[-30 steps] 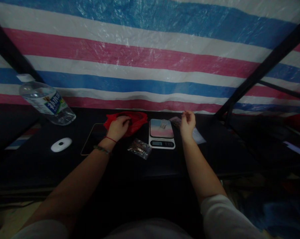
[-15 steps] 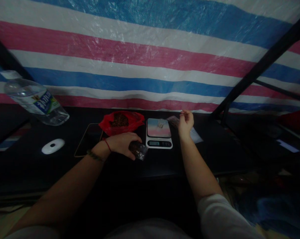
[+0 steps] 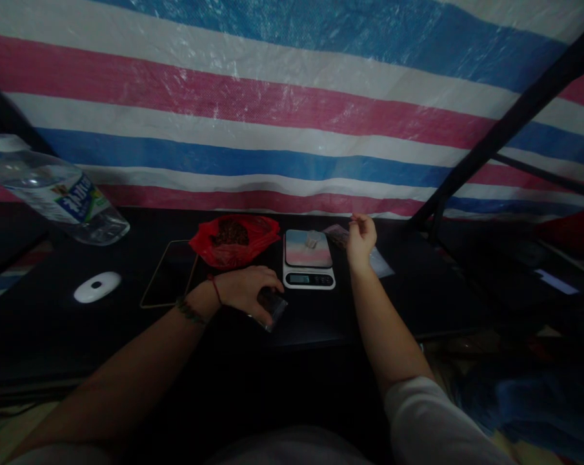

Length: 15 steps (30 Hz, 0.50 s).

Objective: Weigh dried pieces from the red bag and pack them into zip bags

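Note:
My left hand is closed round a small clear plastic bag with something dark in it, low over the table just left of the scale. A white digital kitchen scale stands between my hands, and a small clear object lies on its pan. To the right of the scale, my right hand has its fingers curled together; whatever they may hold is hidden. Behind and below that hand lie flat clear plastic bags, partly covered. A red plastic bag lies open behind my left hand, with dark brown bits inside.
A dark tablet or phone lies left of the red bag. Farther left are a white oval device and a tilted clear bottle. A striped sheet hangs behind the black table; a dark frame bar slants at right.
My left hand has moved slightly nearer to me with the small plastic bag, which now tilts more downward. My right hand stays almost still. The view has shifted a little.

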Motion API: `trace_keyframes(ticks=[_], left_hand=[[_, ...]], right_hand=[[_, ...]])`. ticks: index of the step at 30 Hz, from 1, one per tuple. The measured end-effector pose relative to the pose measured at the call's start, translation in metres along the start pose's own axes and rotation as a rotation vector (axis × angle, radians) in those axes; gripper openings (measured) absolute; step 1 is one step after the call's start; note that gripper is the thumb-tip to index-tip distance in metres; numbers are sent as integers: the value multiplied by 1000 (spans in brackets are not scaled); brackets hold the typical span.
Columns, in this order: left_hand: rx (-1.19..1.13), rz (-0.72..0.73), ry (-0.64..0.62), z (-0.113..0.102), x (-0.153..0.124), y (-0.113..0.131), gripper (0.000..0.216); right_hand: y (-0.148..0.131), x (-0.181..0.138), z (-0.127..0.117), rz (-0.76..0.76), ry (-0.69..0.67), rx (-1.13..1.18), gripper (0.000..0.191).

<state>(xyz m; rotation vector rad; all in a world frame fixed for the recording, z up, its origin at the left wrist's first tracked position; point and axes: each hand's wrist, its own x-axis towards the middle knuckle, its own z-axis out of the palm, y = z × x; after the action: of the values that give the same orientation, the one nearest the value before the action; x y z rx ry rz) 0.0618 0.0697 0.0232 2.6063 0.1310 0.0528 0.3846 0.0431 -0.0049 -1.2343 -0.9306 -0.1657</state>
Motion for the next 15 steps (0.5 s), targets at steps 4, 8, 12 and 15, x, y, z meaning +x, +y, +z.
trace_keyframes(ticks=[4,8,12,15], left_hand=[[-14,-41,152,-7,-1,-4,39],[3,-117,316,-10,-1,-7,33],[2,-118,333,-5,1,-10,40],[-2,-138,337,-2,3,-11,40]], right_hand=[[-2,1,0,39,-57,-9,17],[3,1,3,103,-216,-46,21],[4,-2,4,146,-400,-93,36],[-2,-6,3,81,-634,-91,53]])
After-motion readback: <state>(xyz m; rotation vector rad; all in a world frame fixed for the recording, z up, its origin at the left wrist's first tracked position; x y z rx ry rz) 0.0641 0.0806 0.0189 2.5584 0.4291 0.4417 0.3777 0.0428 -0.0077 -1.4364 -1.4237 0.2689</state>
